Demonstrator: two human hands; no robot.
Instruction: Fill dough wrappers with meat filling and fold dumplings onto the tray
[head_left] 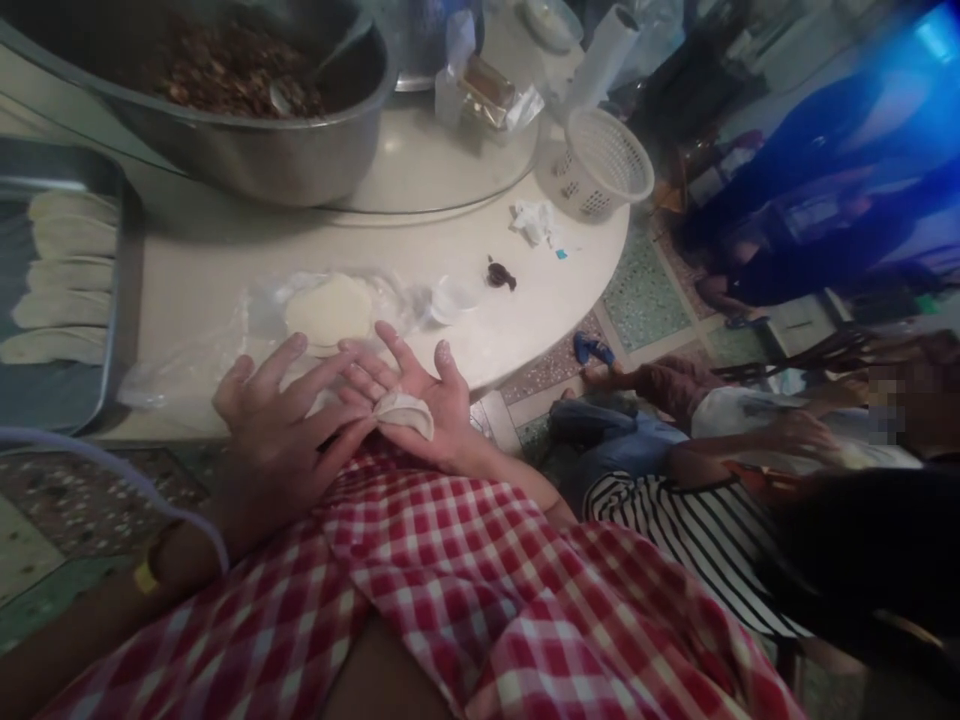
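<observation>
A folded dumpling lies across the palm of my right hand, whose fingers and thumb are spread out flat. From the left, my left hand reaches over and pinches the near tip of that dumpling between thumb and finger; its other fingers stand apart. Just beyond both hands, a small stack of round dough wrappers sits on a crumpled clear plastic bag. Several finished dumplings lie in a row in a metal tray at the left.
A large metal bowl of dark filling with a spoon stands on the glass turntable. A white perforated basket, crumpled tissue and a dark scrap are near the table's right edge. A person in a striped shirt sits at the right.
</observation>
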